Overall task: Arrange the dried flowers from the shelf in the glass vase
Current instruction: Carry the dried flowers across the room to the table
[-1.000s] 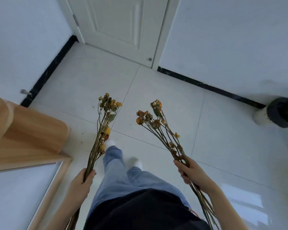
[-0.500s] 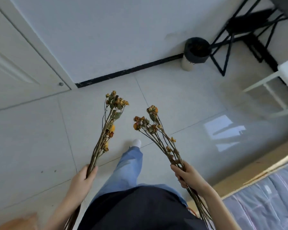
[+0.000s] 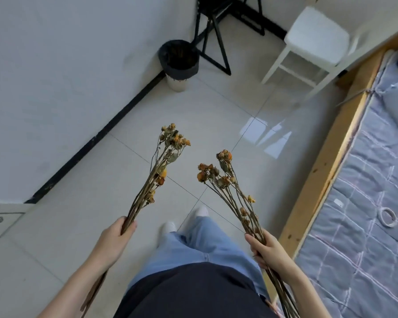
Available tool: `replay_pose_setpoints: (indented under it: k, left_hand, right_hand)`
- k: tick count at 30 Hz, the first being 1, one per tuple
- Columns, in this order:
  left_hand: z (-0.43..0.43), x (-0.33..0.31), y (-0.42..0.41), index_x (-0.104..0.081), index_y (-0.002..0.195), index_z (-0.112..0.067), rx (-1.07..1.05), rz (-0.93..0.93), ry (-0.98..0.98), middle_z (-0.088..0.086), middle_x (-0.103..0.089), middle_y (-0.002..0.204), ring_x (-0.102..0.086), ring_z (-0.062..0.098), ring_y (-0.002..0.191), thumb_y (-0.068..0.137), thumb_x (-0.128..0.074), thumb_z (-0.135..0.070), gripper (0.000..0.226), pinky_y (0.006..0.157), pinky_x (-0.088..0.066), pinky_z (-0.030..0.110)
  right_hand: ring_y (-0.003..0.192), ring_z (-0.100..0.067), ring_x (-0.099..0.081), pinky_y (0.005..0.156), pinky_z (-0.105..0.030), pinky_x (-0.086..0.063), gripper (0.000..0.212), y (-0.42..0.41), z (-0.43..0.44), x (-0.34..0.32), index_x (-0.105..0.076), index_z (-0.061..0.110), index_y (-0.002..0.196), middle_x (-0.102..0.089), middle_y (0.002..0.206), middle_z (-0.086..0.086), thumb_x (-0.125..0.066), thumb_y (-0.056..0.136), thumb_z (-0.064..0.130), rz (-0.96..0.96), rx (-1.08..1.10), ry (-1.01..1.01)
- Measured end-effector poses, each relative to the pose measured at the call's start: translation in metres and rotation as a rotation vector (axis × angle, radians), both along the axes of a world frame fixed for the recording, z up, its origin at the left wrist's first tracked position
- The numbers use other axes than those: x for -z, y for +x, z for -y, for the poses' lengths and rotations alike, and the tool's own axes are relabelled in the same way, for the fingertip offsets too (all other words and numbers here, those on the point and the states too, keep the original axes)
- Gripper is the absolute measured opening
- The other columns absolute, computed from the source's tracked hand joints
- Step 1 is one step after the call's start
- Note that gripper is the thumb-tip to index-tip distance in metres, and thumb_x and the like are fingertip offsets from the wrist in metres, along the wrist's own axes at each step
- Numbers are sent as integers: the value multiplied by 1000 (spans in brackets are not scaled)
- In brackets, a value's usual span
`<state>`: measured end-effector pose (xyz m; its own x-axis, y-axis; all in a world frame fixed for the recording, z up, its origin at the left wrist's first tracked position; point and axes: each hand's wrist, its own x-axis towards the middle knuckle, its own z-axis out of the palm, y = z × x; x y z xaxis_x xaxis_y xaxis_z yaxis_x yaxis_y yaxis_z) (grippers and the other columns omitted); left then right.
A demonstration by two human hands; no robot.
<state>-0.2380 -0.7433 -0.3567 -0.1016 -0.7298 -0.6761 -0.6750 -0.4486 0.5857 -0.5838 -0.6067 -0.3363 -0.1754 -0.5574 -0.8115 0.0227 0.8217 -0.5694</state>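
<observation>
The left hand [image 3: 115, 239] wraps one bunch of dried flowers [image 3: 161, 173], the right hand [image 3: 269, 249] grips the other bunch [image 3: 226, 182], heads up and apart over the floor [image 3: 90, 214], probably sparing brittle blooms; no vase in view.

A person's legs [image 3: 200, 246] stand on the floor [image 3: 101, 191]. Left of the legs, the left grip [image 3: 114, 237] holds the left bunch [image 3: 157, 171] of dried flowers; right of the legs, the right grip [image 3: 268, 247] holds the right bunch [image 3: 225, 180]. A bed [image 3: 365, 203] lies farther right. A bin [image 3: 178, 60] and stool [image 3: 315, 37] stand ahead of the legs.
</observation>
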Motion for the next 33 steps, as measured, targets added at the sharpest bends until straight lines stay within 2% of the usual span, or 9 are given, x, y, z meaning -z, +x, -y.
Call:
replay_pose_setpoints:
  k: [14,17,19,21,22,24,27,30,33]
  left_hand:
    - [186,-1,-191,-57,85,-11,99,13,79,-1,-49,59,-43,16,53,94,-49,-24,18,49,-34,32]
    - [228,-20,-243,-57,87,-13,130,1,57,-2,-49,60,-44,17,57,94,-49,-23,15,64,-48,52]
    - [256,-33,-273,-57,90,-13,141,-17,31,14,-56,65,-53,34,62,94,-49,-22,13,78,-46,62]
    - [287,-36,-298,-57,93,-11,145,-27,24,33,-59,91,-54,54,89,94,-49,-22,13,81,-45,63]
    - [301,-38,-309,-57,94,-11,154,-27,22,35,-58,97,-52,55,96,94,-49,-22,13,82,-44,63]
    - [332,-39,-332,-57,96,-10,168,-39,22,29,-61,87,-52,55,96,94,-49,-22,14,84,-43,63]
    - [384,-29,-363,-59,100,-9,210,-42,25,24,-60,80,-56,51,87,94,-49,-23,18,81,-45,62]
    - [442,-16,-393,-57,86,-18,272,-66,9,-1,-52,59,-51,23,60,94,-50,-25,13,55,-40,35]
    - [501,-13,-425,-56,83,-25,311,-86,-13,-9,-49,48,-45,9,49,93,-52,-29,12,47,-34,27]
  right_hand:
    - [39,-10,-32,37,-21,-30,23,-154,167,26,-48,8,90,-44,55,2,-60,89,27,3,151,-9]
    - [40,-10,-31,37,-22,-30,23,-198,205,18,-46,8,90,-44,57,0,-59,89,26,-10,144,-36]
    - [40,-10,-31,38,-22,-30,23,-221,227,12,-45,9,89,-44,59,-1,-58,90,27,-7,158,-45]
    - [41,-10,-31,38,-22,-30,22,-239,249,11,-44,8,90,-44,60,-2,-56,91,26,2,163,-50]
    - [41,-10,-30,38,-22,-30,22,-247,260,11,-44,7,91,-44,60,-3,-55,92,26,8,172,-48]
    - [40,-10,-29,37,-21,-29,22,-263,284,13,-44,5,93,-44,59,-2,-54,93,24,22,193,-41]
    - [40,-10,-28,37,-21,-28,19,-290,326,19,-44,5,96,-43,58,0,-52,93,22,7,226,-47]
    - [41,-10,-27,37,-21,-26,17,-318,368,21,-44,7,93,-42,56,2,-52,94,21,-13,279,-64]
    - [40,-10,-26,37,-21,-26,16,-345,409,13,-43,9,90,-42,56,3,-52,94,21,-41,336,-85]
